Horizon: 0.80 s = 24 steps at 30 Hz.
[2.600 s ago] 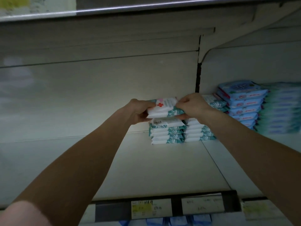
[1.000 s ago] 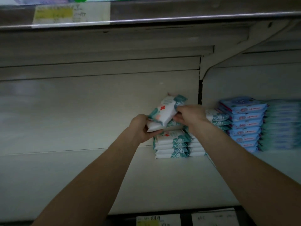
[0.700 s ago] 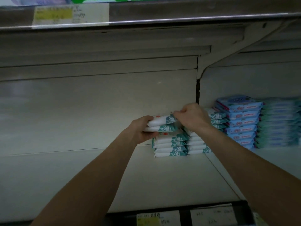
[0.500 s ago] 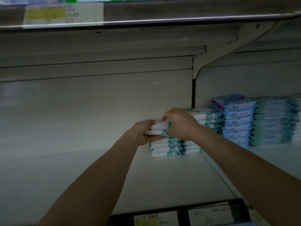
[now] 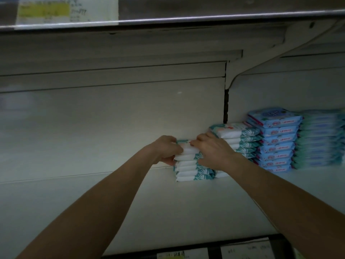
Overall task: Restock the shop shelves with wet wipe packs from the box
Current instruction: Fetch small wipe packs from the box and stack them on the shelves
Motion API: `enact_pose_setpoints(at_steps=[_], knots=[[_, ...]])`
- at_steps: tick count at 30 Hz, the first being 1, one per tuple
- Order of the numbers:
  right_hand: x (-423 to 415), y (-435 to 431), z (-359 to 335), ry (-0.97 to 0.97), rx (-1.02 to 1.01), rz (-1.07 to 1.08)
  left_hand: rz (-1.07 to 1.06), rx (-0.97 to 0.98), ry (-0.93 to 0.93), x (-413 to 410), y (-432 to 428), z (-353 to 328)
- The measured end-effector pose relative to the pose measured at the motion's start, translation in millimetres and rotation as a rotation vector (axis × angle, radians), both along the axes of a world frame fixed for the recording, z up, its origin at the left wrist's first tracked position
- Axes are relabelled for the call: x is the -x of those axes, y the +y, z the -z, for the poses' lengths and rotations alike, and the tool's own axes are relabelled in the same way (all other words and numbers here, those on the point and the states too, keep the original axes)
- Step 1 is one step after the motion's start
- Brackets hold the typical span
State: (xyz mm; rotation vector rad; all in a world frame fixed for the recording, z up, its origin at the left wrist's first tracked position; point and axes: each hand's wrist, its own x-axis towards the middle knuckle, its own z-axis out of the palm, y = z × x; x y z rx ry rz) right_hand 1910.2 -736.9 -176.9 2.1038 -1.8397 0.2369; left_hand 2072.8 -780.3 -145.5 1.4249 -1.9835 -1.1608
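Observation:
A stack of white and teal wet wipe packs (image 5: 190, 170) stands on the white shelf (image 5: 168, 212) against the back wall. My left hand (image 5: 166, 149) grips the left end of the top packs (image 5: 187, 151) of that stack, fingers curled over them. My right hand (image 5: 212, 150) lies on the same packs from the right, fingers curled over their top. A taller stack of the same packs (image 5: 240, 136) stands right behind my right hand. The box is out of view.
Stacks of blue wipe packs (image 5: 276, 139) and pale teal packs (image 5: 321, 139) fill the shelf to the right. A shelf bracket (image 5: 235, 79) and upper shelf edge with a price label (image 5: 65, 11) hang overhead. Price tags (image 5: 244, 249) line the front rail.
The packs I held tilted above the stack a second ago now lie flat on top of it. Both hands came down with them and stay on them.

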Motion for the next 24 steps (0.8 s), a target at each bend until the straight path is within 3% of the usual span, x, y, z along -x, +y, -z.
enact_pose_setpoints(at_steps=[3, 7, 11, 16, 24], knots=[[2, -3, 5, 0.033, 0.03, 0.008, 0.129, 0.152, -0.21, -1, -1, 11], [3, -7, 8, 0.05, 0.068, -0.002, 0.128, 0.495, -0.455, 6, -6, 23], [3, -3, 6, 0.122, 0.12, 0.024, 0.163, 0.42, -0.456, 5, -8, 20], [-2, -3, 6, 0.123, 0.099, 0.013, 0.112, 0.599, -0.554, 8, -14, 22], [4, -6, 2, 0.019, 0.066, -0.022, 0.14, 0.636, -0.6, 9, -13, 25]])
